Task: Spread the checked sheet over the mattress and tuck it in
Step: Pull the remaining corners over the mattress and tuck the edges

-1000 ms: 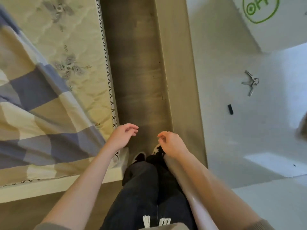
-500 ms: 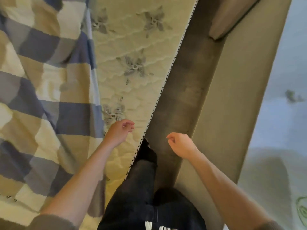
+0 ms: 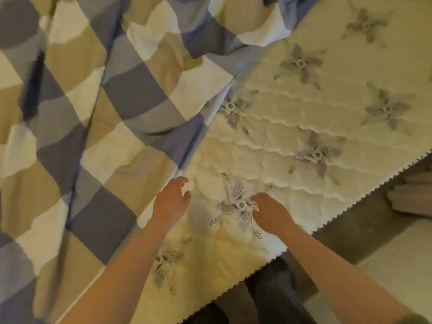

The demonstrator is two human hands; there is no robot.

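Note:
The checked sheet (image 3: 105, 108), in blue, tan and white squares, lies rumpled over the left and upper part of the cream quilted mattress (image 3: 327, 127). Its long edge runs diagonally from the upper right down to the lower left. My left hand (image 3: 171, 202) hovers right at that edge, fingers curled and apart, holding nothing. My right hand (image 3: 272, 212) is over bare mattress beside an embroidered flower, fingers loosely curled and empty. The right half of the mattress is uncovered.
The mattress's trimmed edge (image 3: 350, 206) runs diagonally at the lower right, with brown floor (image 3: 374, 218) beyond it. Folded pale fabric (image 3: 411, 197) lies on the floor at the right edge. My dark trousers (image 3: 268, 300) stand against the mattress side.
My view has swung left from the floor onto the bed. Both hands have moved from over the floor and mattress edge to above the mattress, the left one reaching the sheet's edge.

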